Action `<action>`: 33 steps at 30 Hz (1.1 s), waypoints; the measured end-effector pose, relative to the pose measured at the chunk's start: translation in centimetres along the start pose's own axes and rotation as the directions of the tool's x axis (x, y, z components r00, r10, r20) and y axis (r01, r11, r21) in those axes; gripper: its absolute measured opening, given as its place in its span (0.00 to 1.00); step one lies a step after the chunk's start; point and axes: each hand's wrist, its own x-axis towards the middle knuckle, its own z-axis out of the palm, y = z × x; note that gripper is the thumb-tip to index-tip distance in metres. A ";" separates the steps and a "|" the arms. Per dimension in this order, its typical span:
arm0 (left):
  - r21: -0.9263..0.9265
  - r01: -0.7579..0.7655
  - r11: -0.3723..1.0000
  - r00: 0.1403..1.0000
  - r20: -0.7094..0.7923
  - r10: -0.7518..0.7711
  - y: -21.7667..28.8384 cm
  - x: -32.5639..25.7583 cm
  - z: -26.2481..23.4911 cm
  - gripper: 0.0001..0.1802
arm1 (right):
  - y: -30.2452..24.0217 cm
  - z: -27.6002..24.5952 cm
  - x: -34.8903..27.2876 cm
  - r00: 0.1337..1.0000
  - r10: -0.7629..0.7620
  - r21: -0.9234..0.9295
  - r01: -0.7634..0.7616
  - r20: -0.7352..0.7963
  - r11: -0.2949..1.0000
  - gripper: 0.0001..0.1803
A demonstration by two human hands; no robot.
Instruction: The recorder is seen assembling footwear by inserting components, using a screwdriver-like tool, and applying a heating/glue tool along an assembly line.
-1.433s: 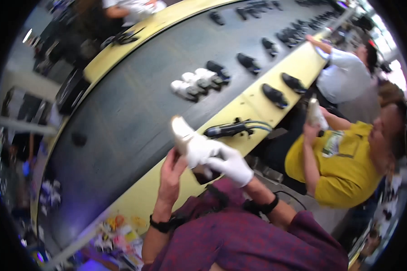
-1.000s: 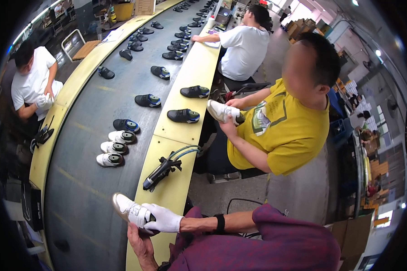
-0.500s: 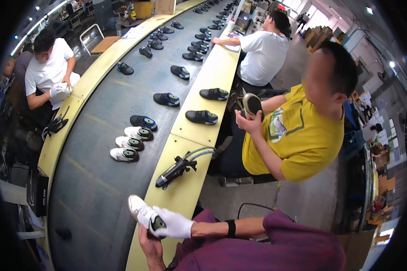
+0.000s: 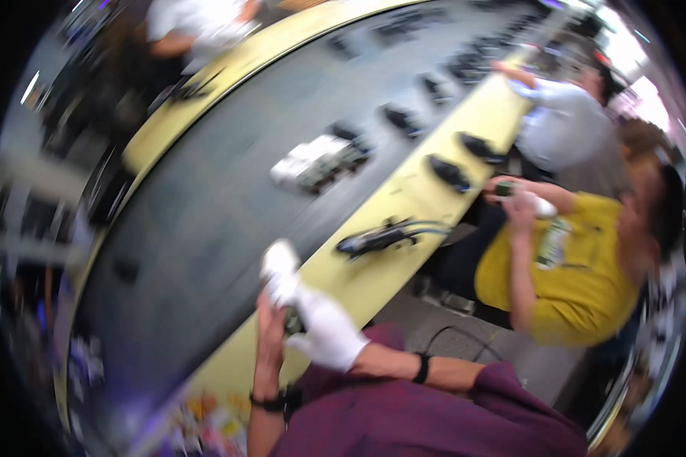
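Head view: our left hand [image 4: 270, 331] is curled against a white shoe [image 4: 280, 265], our gloved right hand [image 4: 329, 327] wrapped around its rear, holding it near the black tool [image 4: 375, 241] on the yellow ledge [image 4: 344, 283].

Can read no text, number or sign. See only a smeared green-and-white print [image 4: 554, 244] on the yellow T-shirt [image 4: 591, 293], right of the black tool [image 4: 375, 241]; can make out no letters.

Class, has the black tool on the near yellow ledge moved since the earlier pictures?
No. The view swung, but against the near yellow ledge the black tool lies as before, just short of its two black shoes.
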 end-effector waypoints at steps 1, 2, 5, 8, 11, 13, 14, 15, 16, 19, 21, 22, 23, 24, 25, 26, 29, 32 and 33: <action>-0.174 0.118 0.978 0.993 0.029 -0.115 0.3 0.0 -0.5 0.36 | -0.9 -0.4 -0.4 1.000 -0.006 -0.046 0.005 -0.026 0.999 0.44; -0.350 0.213 0.912 0.977 0.091 -0.193 0.7 0.8 -0.9 0.37 | -1.6 -0.7 -0.7 0.998 -0.068 -0.179 0.069 0.009 0.981 0.49; -0.698 0.238 0.676 0.961 0.070 -0.266 1.6 -0.1 -1.3 0.44 | -2.8 -1.6 -0.6 0.956 -0.262 -0.188 0.284 0.135 0.940 0.44; -0.830 0.196 0.522 0.959 0.052 -0.278 2.9 0.2 -1.0 0.52 | -2.0 -1.7 -0.3 0.959 -0.283 0.021 0.283 0.010 0.959 0.27; -0.845 0.239 0.478 0.960 0.279 0.013 2.6 0.2 -1.6 0.51 | -1.8 -2.2 -0.5 0.966 -0.260 0.030 0.260 -0.009 0.965 0.25; -0.834 0.248 0.493 0.956 0.292 0.012 2.6 0.5 -1.6 0.51 | -0.7 -2.4 -0.8 0.986 -0.162 0.026 0.162 -0.032 0.986 0.24; -0.823 0.252 0.509 0.955 0.297 0.007 2.6 0.4 -1.7 0.50 | -0.4 -2.1 -0.9 0.985 -0.166 0.017 0.167 -0.042 0.986 0.24; -0.772 0.221 0.596 0.964 0.265 -0.015 2.3 0.3 -1.9 0.50 | 0.1 -1.8 -0.8 0.991 -0.124 0.037 0.126 -0.049 0.991 0.24; -0.711 0.190 0.677 0.972 0.234 -0.027 2.0 0.2 -2.4 0.49 | 0.7 -1.4 -0.2 0.995 -0.085 0.055 0.088 -0.061 0.995 0.25; -0.581 0.181 0.794 0.983 0.085 -0.162 0.1 -1.0 -3.2 0.40 | 0.5 1.4 0.5 0.999 -0.039 -0.015 0.040 0.027 0.999 0.42; -0.491 0.217 0.844 0.974 0.053 -0.220 -1.0 -1.5 -3.3 0.42 | -0.1 2.7 0.5 0.997 -0.053 -0.004 0.053 0.049 0.999 0.47; -0.453 0.235 0.860 0.970 0.049 -0.240 -0.5 -1.5 -3.4 0.43 | 0.4 2.9 0.8 0.998 -0.049 -0.013 0.049 0.037 0.999 0.47; -0.453 0.241 0.858 0.969 0.063 -0.239 -0.4 -1.0 -3.7 0.43 | 0.8 3.0 1.2 0.989 0.001 0.003 -0.001 0.150 1.000 0.46; -0.362 0.210 0.908 0.977 0.036 -0.212 -0.3 -0.9 -4.2 0.44 | 0.8 3.3 1.5 0.963 0.050 0.016 -0.057 0.264 0.998 0.44; -0.268 0.179 0.947 0.983 0.014 -0.182 -0.3 -0.6 -4.7 0.44 | 1.6 4.2 1.3 0.976 0.030 -0.017 -0.027 0.218 0.999 0.41; -0.269 0.186 0.945 0.982 0.026 -0.186 -0.3 -0.5 -5.2 0.44 | 1.8 4.6 1.3 0.977 0.040 -0.023 -0.036 0.209 0.999 0.41; -0.249 0.245 0.937 0.960 -0.075 -0.271 -1.8 0.4 -8.3 0.37 | 1.8 4.8 2.9 0.914 0.045 0.047 -0.069 0.402 0.997 0.38; -0.364 0.275 0.890 0.931 -0.129 -0.341 -5.1 2.9 -15.0 0.33 | 5.4 7.2 1.1 0.905 -0.038 -0.103 0.090 0.424 0.991 0.35; -0.432 0.275 0.859 0.880 -0.246 -0.405 -5.9 3.8 -17.7 0.32 | 6.3 7.4 0.9 0.885 0.029 -0.102 0.022 0.464 0.994 0.31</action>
